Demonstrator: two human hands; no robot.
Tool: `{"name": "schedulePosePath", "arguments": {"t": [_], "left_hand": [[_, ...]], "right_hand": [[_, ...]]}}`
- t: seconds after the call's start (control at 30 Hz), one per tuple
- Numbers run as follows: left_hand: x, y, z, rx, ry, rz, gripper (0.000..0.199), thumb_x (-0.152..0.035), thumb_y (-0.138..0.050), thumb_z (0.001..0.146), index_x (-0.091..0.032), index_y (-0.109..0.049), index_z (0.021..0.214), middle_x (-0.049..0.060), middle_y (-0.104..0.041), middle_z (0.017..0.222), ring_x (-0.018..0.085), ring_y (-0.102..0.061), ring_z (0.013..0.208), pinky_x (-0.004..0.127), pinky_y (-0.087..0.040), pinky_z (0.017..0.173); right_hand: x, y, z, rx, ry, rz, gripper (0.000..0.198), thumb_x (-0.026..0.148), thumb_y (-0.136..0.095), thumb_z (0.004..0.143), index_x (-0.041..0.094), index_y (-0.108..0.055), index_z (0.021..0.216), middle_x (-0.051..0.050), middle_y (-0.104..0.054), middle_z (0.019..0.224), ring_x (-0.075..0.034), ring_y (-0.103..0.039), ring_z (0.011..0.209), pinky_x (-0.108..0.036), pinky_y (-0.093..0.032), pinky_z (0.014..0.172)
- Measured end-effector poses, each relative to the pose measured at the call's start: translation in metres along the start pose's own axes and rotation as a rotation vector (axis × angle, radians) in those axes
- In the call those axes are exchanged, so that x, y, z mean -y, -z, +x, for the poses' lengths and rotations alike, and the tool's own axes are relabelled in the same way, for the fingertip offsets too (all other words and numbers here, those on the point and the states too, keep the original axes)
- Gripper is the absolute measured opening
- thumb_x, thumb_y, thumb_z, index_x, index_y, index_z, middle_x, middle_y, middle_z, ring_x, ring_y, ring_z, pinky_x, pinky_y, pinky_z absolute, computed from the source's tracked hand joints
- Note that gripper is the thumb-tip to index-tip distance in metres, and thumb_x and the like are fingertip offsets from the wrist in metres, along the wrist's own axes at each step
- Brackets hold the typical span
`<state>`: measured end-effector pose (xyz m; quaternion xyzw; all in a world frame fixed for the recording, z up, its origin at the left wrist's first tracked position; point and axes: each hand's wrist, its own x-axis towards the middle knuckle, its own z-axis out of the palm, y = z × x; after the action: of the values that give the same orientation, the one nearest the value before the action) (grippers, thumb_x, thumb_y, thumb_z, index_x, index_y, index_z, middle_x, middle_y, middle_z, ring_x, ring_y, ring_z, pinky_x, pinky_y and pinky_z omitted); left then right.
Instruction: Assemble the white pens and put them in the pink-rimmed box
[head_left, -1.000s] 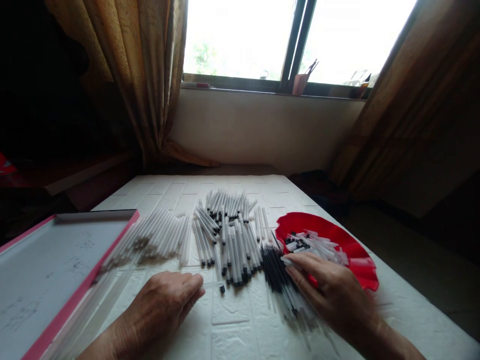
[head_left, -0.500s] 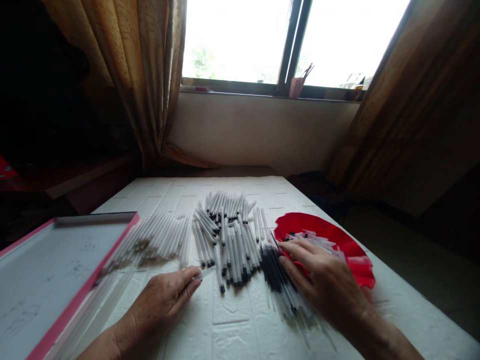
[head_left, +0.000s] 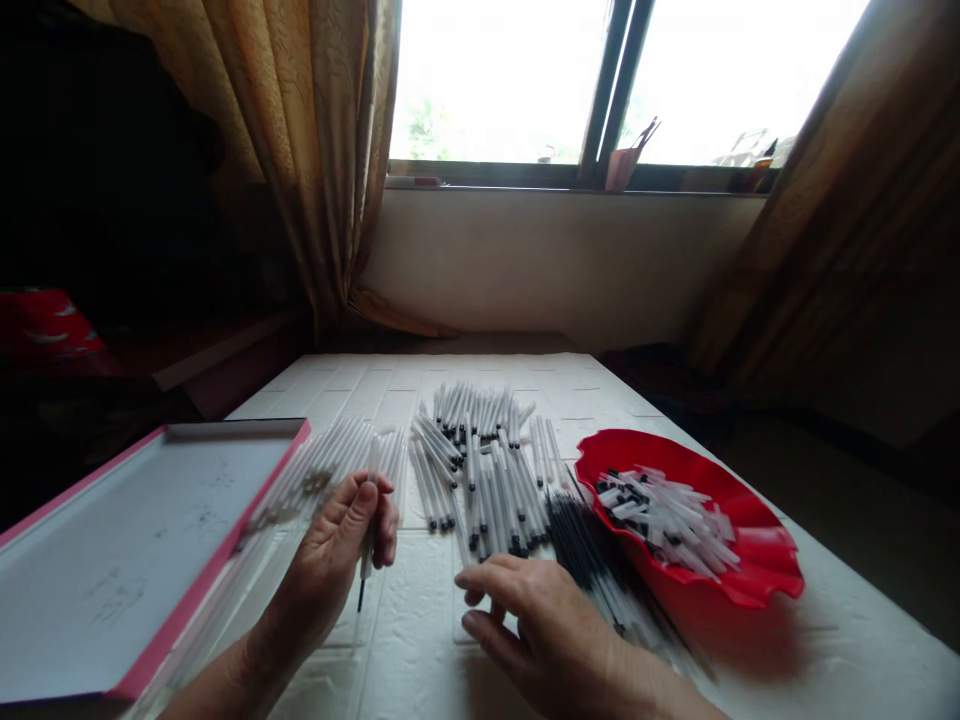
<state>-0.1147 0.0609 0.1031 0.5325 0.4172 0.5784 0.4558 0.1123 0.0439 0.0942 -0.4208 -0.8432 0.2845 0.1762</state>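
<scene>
Head camera, looking down at a white table (head_left: 420, 670). The left hand (head_left: 341, 545) pinches one clear pen (head_left: 369, 520) between thumb and fingers, nearly upright, dark tip down. The right hand (head_left: 536, 625) hovers low with fingers loosely curled, holding nothing visible, just before a heap of assembled pens (head_left: 480, 465). Black refills (head_left: 581, 545) lie right of it, touching a red bowl (head_left: 757, 575) of small parts. A pink-edged tray (head_left: 112, 560) sits at left, clear tubes (head_left: 330, 465) beside it.
</scene>
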Motion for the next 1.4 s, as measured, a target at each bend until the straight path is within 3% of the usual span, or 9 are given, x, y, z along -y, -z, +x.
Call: {"name": "schedulePosePath", "arguments": {"t": [0.13,0.27,0.43,0.53,0.7,0.83,1.0,1.2,1.4], "left_hand": [[-0.005,-0.004,0.001,-0.072,0.033,-0.121,0.048,-0.067,-0.076,0.083,-0.023,-0.058,0.092,-0.009,-0.058,0.060,0.008,-0.055,0.051,0.019,-0.044,0.051],[-0.002,-0.004,0.002,-0.089,0.090,-0.180,0.052,-0.066,-0.082,0.077,-0.022,-0.059,0.091,-0.008,-0.060,0.059,0.009,-0.057,0.051,0.021,-0.047,0.051],[-0.004,-0.002,0.002,-0.123,0.160,-0.213,0.058,-0.066,-0.088,0.067,-0.021,-0.060,0.090,-0.007,-0.063,0.059,0.011,-0.059,0.053,0.023,-0.051,0.055],[-0.007,0.002,0.004,-0.166,0.188,-0.225,0.056,-0.063,-0.090,0.065,-0.020,-0.062,0.088,-0.005,-0.066,0.062,0.013,-0.062,0.056,0.026,-0.054,0.059],[-0.007,0.018,0.016,-0.286,0.234,-0.231,0.032,-0.046,-0.082,0.076,-0.019,-0.065,0.083,-0.002,-0.068,0.072,0.015,-0.066,0.064,0.026,-0.055,0.060],[-0.006,0.028,0.022,-0.370,0.293,-0.207,0.025,-0.041,-0.077,0.075,-0.019,-0.064,0.076,-0.004,-0.062,0.065,0.011,-0.060,0.057,0.019,-0.050,0.052],[-0.006,0.022,0.016,-0.343,0.368,-0.131,0.034,-0.050,-0.078,0.068,-0.020,-0.064,0.072,-0.006,-0.053,0.054,0.008,-0.045,0.046,0.016,-0.037,0.042],[0.001,0.020,0.009,-0.248,0.390,0.034,0.056,-0.070,-0.082,0.055,-0.020,-0.069,0.078,-0.005,-0.056,0.061,0.007,-0.039,0.049,0.016,-0.033,0.041],[0.010,0.028,0.012,-0.184,0.383,0.202,0.066,-0.084,-0.072,0.058,-0.022,-0.068,0.079,-0.004,-0.059,0.070,0.007,-0.035,0.051,0.016,-0.032,0.043]], "right_hand": [[0.024,-0.011,0.015,0.147,-0.040,0.067,0.043,0.025,-0.068,0.086,0.016,-0.074,0.127,-0.012,-0.083,0.103,-0.026,-0.077,0.086,-0.031,-0.052,0.079],[0.047,-0.026,0.041,0.130,-0.095,0.153,0.043,0.031,-0.068,0.086,0.018,-0.076,0.126,-0.012,-0.084,0.101,-0.030,-0.076,0.096,-0.033,-0.051,0.083],[0.056,-0.039,0.064,0.118,-0.127,0.200,0.019,0.024,-0.065,0.083,0.017,-0.083,0.083,-0.003,-0.075,0.072,-0.017,-0.064,0.068,-0.025,-0.038,0.059],[0.050,-0.033,0.058,0.150,-0.152,0.223,0.018,0.025,-0.065,0.081,0.017,-0.078,0.072,0.004,-0.056,0.056,-0.011,-0.048,0.056,-0.024,-0.032,0.052],[0.030,0.001,0.015,0.318,-0.172,0.254,0.014,0.027,-0.070,0.076,0.020,-0.069,0.064,0.009,-0.038,0.049,-0.008,-0.040,0.048,-0.019,-0.028,0.044],[0.014,0.041,-0.018,0.286,-0.337,0.150,0.022,0.023,-0.064,0.080,0.020,-0.060,0.059,0.007,-0.051,0.051,-0.009,-0.050,0.049,-0.019,-0.030,0.043],[-0.009,0.082,-0.033,0.045,-0.488,-0.383,0.036,0.020,-0.056,0.092,0.019,-0.066,0.058,-0.005,-0.071,0.063,-0.019,-0.064,0.062,-0.028,-0.036,0.057],[-0.027,0.085,-0.027,0.025,-0.608,-0.589,0.031,0.021,-0.059,0.089,0.016,-0.079,0.067,-0.017,-0.080,0.079,-0.030,-0.073,0.078,-0.034,-0.035,0.063],[-0.020,0.081,-0.021,0.052,-0.665,-0.660,0.032,0.025,-0.057,0.092,0.012,-0.084,0.081,-0.023,-0.081,0.093,-0.037,-0.076,0.091,-0.036,-0.043,0.067]]}}
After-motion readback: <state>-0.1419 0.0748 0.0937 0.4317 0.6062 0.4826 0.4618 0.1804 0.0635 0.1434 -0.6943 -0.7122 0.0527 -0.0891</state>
